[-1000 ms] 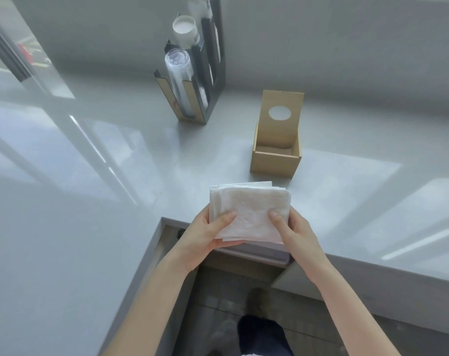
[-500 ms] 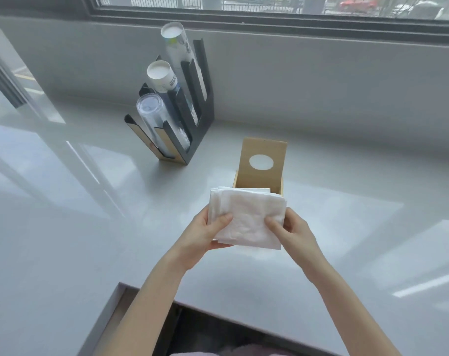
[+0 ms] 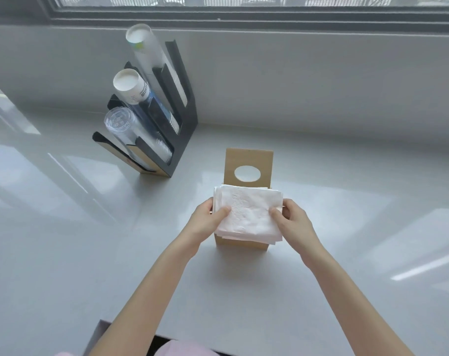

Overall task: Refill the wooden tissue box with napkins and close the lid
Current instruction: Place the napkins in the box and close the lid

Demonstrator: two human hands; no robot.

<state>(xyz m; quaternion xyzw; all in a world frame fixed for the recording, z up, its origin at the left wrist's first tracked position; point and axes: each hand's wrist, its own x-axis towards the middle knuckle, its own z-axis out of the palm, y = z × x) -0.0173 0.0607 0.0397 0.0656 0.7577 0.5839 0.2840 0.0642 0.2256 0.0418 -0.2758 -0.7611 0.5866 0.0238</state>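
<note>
A stack of white napkins (image 3: 247,211) lies flat across the top of the wooden tissue box (image 3: 240,243), hiding its opening. Only the box's front wall shows below the stack. The box's lid (image 3: 248,160), with an oval hole, stands upright behind the napkins. My left hand (image 3: 208,218) grips the stack's left edge, thumb on top. My right hand (image 3: 294,222) grips the right edge the same way.
A black cup dispenser (image 3: 172,129) with three tilted stacks of paper and plastic cups stands at the back left on the glossy grey counter (image 3: 64,227). A grey wall and window frame run behind it. The counter's front edge is near my body.
Both hands have carried the napkin stack forward from the counter's front edge to above the open box. The view has shifted forward with them.
</note>
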